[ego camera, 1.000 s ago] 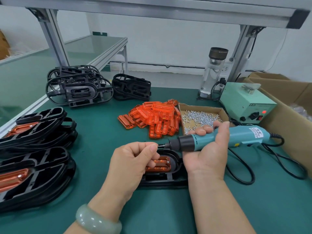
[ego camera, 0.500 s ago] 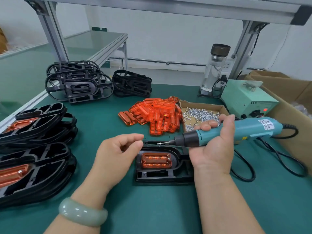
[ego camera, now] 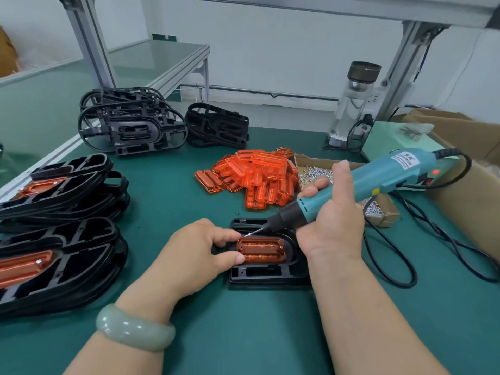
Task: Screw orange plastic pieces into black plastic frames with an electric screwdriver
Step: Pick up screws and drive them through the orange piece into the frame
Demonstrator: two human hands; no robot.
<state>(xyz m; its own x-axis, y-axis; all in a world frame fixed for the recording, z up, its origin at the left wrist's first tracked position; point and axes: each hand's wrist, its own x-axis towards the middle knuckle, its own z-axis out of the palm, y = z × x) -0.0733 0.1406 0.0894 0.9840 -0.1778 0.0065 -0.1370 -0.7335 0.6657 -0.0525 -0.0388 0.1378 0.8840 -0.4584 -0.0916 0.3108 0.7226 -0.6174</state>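
Note:
A black plastic frame (ego camera: 266, 273) lies flat on the green mat in front of me, with an orange plastic piece (ego camera: 262, 250) seated in its recess. My left hand (ego camera: 194, 253) holds the frame's left end, thumb and fingertips at the orange piece's left edge. My right hand (ego camera: 331, 226) grips the teal electric screwdriver (ego camera: 359, 185), tilted down to the left. Its bit carries a screw (ego camera: 247, 234) just above the orange piece's upper-left corner, beside my left fingertips.
Loose orange pieces (ego camera: 257, 177) are heaped behind the frame, next to a cardboard tray of screws (ego camera: 316, 171). Finished frames (ego camera: 54, 239) are stacked at left, bare black frames (ego camera: 132, 128) at back left. The screwdriver's cable (ego camera: 400, 255), power supply (ego camera: 430, 169) and cardboard box (ego camera: 473, 198) fill the right.
My left hand left the bit tip and came down onto the frame's left end. The screwdriver tilted from level to pointing down at the orange piece's upper-left corner.

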